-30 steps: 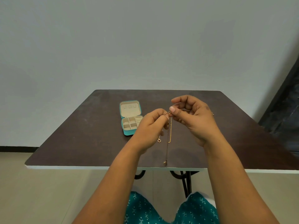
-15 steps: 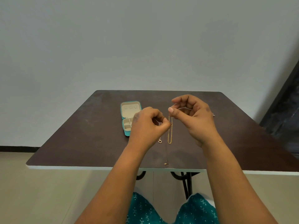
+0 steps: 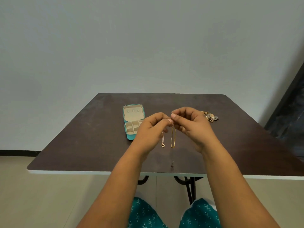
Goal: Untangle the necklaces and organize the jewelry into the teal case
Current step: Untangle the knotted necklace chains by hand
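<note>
You are holding the tangled necklaces [image 3: 171,137] up above the middle of the table [image 3: 85,145], a little toward its near edge. Three strands hang from your fingertips: a gold chain loop [image 3: 173,137] in the middle, a finer chain ending in a small ring pendant [image 3: 163,145] just to its left, and a thin dark strand with a small bead end [image 3: 171,165] that drops lowest, close to the near edge of the table. Whether that lowest end touches the tabletop cannot be told.

Your left hand [image 3: 152,129] has its fingers curled in, thumb and forefinger pinching the chains at the top. Your right hand [image 3: 191,125] faces it, also curled, its thumb and forefinger pinching the same spot, so that the two sets of fingertips all but touch over the knot.

The teal case [image 3: 133,120] lies open on the table to the left of your left hand, toward the far edge. Its lid is folded back flat toward the far side, showing a beige lining with three small tabs; the near half shows beige compartments, partly hidden by your left hand.

A cluster of gold jewelry [image 3: 211,116] lies on the table behind your right hand, toward the far right corner.

Teal patterned clothing [image 3: 199,214] shows below the table's near edge.
</note>
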